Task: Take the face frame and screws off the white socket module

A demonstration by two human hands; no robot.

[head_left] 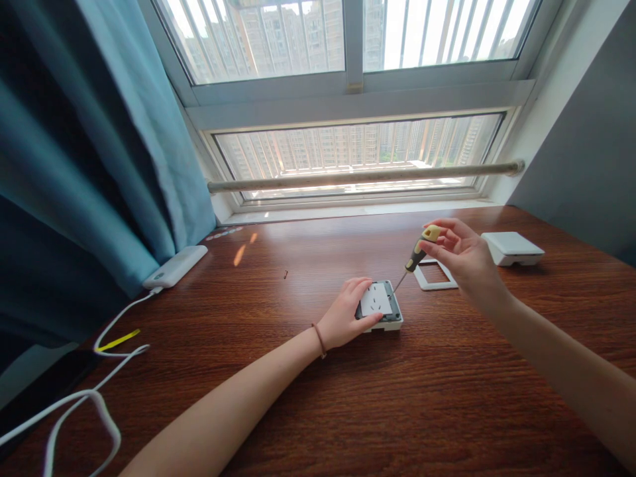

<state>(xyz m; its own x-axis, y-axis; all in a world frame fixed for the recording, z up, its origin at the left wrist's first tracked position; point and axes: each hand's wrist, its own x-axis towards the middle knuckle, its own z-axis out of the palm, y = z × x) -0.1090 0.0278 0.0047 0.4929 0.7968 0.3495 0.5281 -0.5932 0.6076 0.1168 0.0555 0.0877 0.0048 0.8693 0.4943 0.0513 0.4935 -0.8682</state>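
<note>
A white wall socket point(380, 301) in a grey frame lies flat on the wooden table point(348, 397). My left hand point(345, 318) grips its left side, thumb along the front edge and fingers over the back edge. My right hand point(462, 255) pinches the yellow-and-black handle of a small screwdriver point(416, 257). The thin shaft slants down to the left, and its tip touches the socket's right edge.
A white square cover frame point(434, 277) lies just behind the screwdriver. A white box point(511, 248) sits at the right rear. A white power bank point(175, 266) with a white cable point(106, 344) lies at the left by the blue curtain point(89, 165). A tiny dark screw point(285, 274) lies mid-table.
</note>
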